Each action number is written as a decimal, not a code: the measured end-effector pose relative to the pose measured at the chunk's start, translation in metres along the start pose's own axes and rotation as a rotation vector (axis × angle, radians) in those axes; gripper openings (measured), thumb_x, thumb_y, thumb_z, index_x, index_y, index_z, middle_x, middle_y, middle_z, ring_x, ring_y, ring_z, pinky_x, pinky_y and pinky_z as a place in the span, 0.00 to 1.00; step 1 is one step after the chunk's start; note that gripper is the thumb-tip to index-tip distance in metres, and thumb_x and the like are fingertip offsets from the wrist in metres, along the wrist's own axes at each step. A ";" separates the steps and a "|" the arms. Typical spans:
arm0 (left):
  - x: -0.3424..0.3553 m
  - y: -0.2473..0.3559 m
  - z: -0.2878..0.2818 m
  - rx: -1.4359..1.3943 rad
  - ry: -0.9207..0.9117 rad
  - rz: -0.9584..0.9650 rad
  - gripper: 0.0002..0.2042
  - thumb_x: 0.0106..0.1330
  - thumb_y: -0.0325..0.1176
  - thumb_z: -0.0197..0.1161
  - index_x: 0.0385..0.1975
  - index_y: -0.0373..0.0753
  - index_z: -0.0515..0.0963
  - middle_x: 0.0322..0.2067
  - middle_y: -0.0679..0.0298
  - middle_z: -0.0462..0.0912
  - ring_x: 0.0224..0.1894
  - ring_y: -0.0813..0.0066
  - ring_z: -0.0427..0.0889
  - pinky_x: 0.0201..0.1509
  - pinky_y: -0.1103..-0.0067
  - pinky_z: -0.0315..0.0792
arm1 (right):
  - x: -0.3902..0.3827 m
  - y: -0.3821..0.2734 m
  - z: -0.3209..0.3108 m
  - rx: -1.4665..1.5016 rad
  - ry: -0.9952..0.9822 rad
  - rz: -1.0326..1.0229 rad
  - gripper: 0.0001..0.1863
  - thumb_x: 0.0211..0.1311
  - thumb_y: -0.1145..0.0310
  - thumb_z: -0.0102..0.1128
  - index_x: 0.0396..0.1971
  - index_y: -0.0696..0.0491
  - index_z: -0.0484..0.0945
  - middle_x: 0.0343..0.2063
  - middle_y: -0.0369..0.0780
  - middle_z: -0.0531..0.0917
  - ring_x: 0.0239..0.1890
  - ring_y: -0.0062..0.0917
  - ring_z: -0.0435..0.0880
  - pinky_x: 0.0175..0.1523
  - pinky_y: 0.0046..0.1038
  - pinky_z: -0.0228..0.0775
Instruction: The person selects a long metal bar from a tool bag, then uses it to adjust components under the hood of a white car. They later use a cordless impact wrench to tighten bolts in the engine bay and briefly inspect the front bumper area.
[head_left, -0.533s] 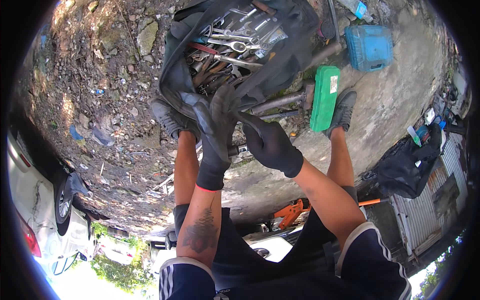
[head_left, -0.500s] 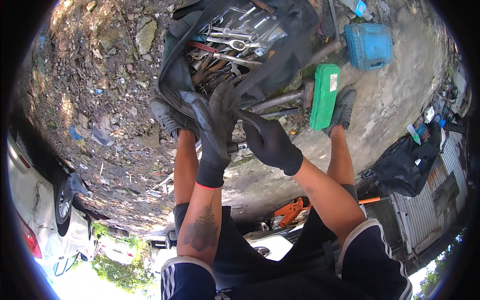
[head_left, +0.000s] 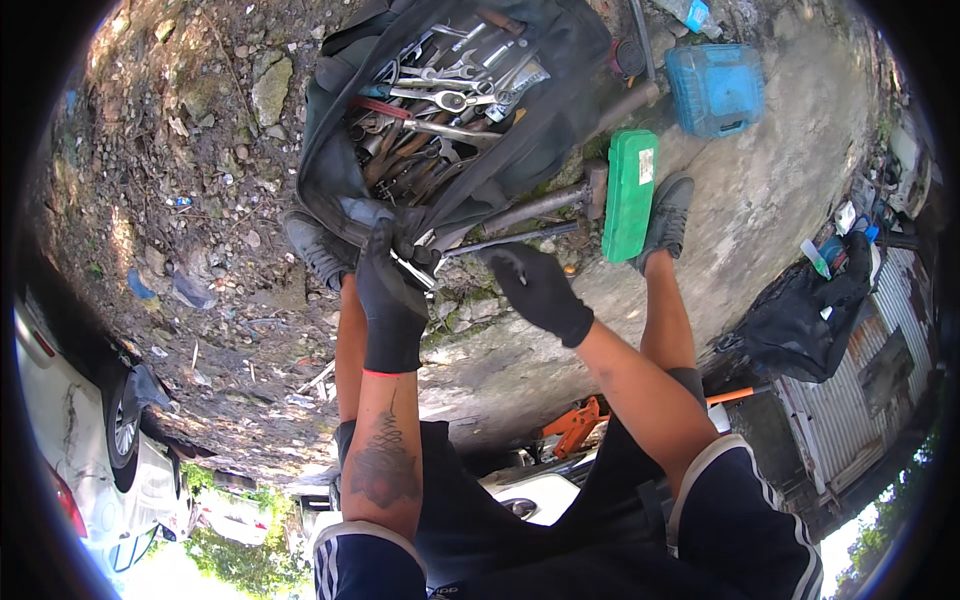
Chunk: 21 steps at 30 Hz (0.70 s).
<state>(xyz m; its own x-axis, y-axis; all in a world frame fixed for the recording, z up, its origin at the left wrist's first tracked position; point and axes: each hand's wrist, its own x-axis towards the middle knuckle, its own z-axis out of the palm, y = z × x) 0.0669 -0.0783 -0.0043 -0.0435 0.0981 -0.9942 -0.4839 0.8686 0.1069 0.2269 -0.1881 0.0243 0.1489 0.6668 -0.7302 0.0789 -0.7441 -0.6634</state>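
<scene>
My left hand (head_left: 392,305), in a black glove, is closed on a shiny metal tool (head_left: 414,270). The tool is short and bar-like; its exact kind is not clear. To its right, my right hand (head_left: 540,295), also gloved, has its fingers drawn together and pointing left. A tiny pale spot shows at those fingers, and I cannot make out what it is. Just beyond my hands lies an open black tool bag (head_left: 325,165) full of loose tools. Combination wrenches (head_left: 440,75), a ratchet (head_left: 450,100) and a red-handled tool (head_left: 380,106) show inside.
Right of the bag lie a sledgehammer (head_left: 540,207), a thin metal bar (head_left: 510,240), a green case (head_left: 630,195) and a blue case (head_left: 715,90). My shoes (head_left: 320,250) flank these things. Stony ground (head_left: 220,300) spreads left, with a white car (head_left: 90,440) beyond.
My hands have come apart, the right one drawing away from the left. The left hand has turned and lowered, so its metal tool now shows. The whole view has shifted slightly.
</scene>
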 end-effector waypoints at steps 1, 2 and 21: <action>-0.005 0.008 0.003 0.035 -0.066 -0.009 0.16 0.72 0.48 0.51 0.26 0.44 0.69 0.18 0.65 0.70 0.18 0.70 0.71 0.24 0.68 0.69 | 0.004 0.039 -0.010 -0.466 0.029 -0.119 0.12 0.60 0.66 0.59 0.42 0.54 0.80 0.35 0.46 0.83 0.41 0.36 0.82 0.47 0.38 0.73; -0.010 0.018 0.008 0.067 -0.131 -0.015 0.17 0.72 0.48 0.50 0.24 0.45 0.68 0.17 0.66 0.69 0.16 0.71 0.69 0.22 0.69 0.68 | 0.006 0.068 -0.022 -0.858 0.010 -0.174 0.15 0.56 0.65 0.60 0.43 0.54 0.79 0.38 0.47 0.80 0.45 0.41 0.78 0.50 0.46 0.70; -0.001 0.002 0.003 0.280 0.091 0.333 0.15 0.68 0.40 0.63 0.44 0.38 0.70 0.25 0.71 0.71 0.22 0.84 0.70 0.21 0.84 0.62 | -0.061 -0.055 -0.079 -0.245 -0.477 0.437 0.21 0.68 0.51 0.56 0.30 0.57 0.77 0.16 0.41 0.77 0.21 0.30 0.80 0.30 0.33 0.67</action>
<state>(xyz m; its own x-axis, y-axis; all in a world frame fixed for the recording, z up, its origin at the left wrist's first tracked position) 0.0682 -0.0750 -0.0034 -0.2398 0.3624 -0.9006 -0.1754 0.8963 0.4074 0.2914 -0.1906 0.1180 -0.2275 0.2073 -0.9515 0.3389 -0.8992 -0.2769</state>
